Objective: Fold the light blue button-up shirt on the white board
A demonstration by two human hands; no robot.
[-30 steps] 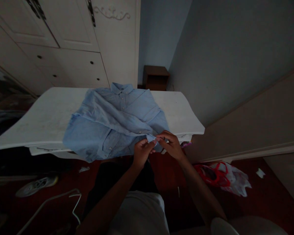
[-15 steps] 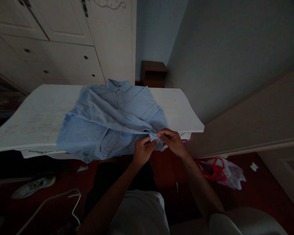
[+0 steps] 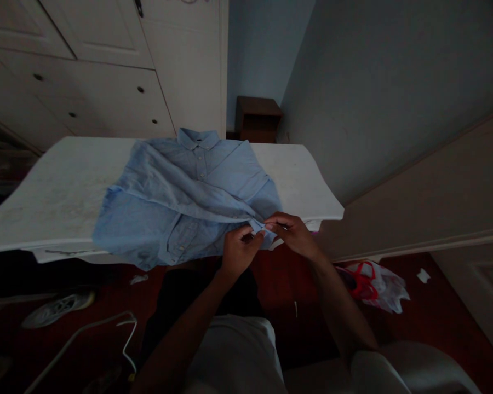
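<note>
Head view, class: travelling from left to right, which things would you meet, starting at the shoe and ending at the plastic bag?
Shoe, shirt collar, left hand, right hand, plastic bag.

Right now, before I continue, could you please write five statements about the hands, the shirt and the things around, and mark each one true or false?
1. The left hand and right hand both pinch a sleeve end of the blue shirt. True.
2. The collar lies at the table's near edge. False: the collar is at the far edge.
3. The shirt hangs over the near edge of the white table. True.
4. The shoe is at the picture's right. False: the shoe is at the left.
5. A white plastic bag lies on the floor. True.
</note>
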